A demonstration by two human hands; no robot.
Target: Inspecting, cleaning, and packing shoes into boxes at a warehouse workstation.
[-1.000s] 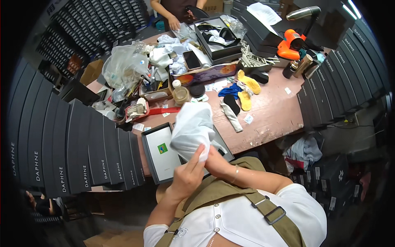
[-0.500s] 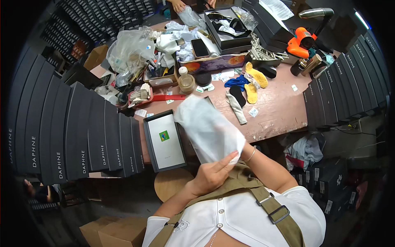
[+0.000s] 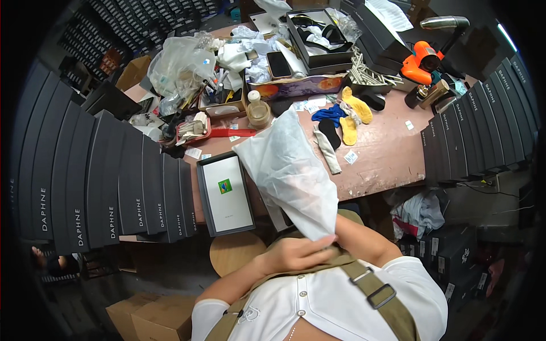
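A thin white translucent drawstring-style bag [image 3: 290, 162] is stretched above the table's front edge. My left hand [image 3: 296, 254] pinches the bag's near edge, its fingers bent at the opening. My right forearm [image 3: 364, 238] runs up into the bag's mouth. A pinkish shape, seemingly my right hand, shows faintly through the cloth; its fingers are hidden, as is anything they hold. A darker form shows dimly at the bag's far end. Left of the bag lies an open black box part [image 3: 245, 193] with a white inside and a green sticker. Another box part peeks out beneath the bag.
Stacks of black shoeboxes stand left [image 3: 102, 182] and right [image 3: 472, 125]. Yellow socks [image 3: 350, 133], a glue jar [image 3: 257, 113], a red-handled tool [image 3: 227, 133], a phone [image 3: 278, 65] and an orange heat gun [image 3: 418, 62] lie farther back. A round stool [image 3: 236, 250] is below.
The bag has spread wider and its far end has moved up and left. My left hand has shifted slightly down. The other person's hands at the far edge have gone from view.
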